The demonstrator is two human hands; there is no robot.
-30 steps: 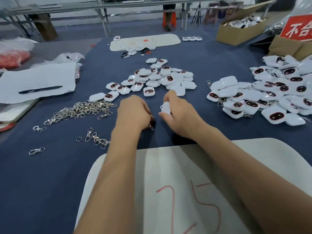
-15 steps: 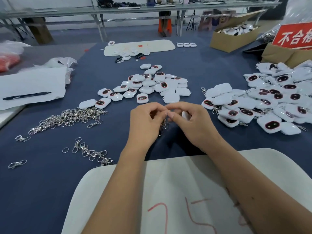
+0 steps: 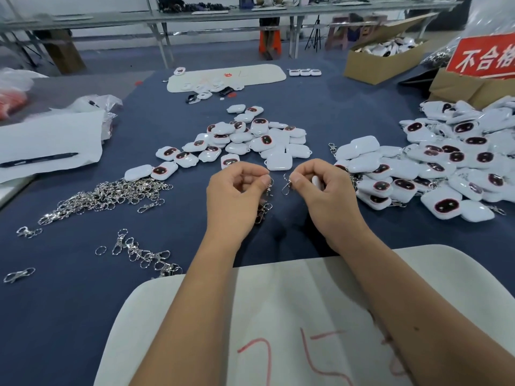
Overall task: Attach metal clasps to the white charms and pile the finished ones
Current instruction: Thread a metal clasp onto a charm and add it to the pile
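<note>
Before me, the table is covered in dark blue cloth. At its near edge lies a white board bearing red handwritten marks. To my left sits a sheet of white paper with a black pen lying on it; clear plastic bags are just beyond. At the far end lies an off-white tray. To my far right stand an open cardboard box and a second carton carrying a red sign with white characters. Metal-framed benches run behind.
</note>
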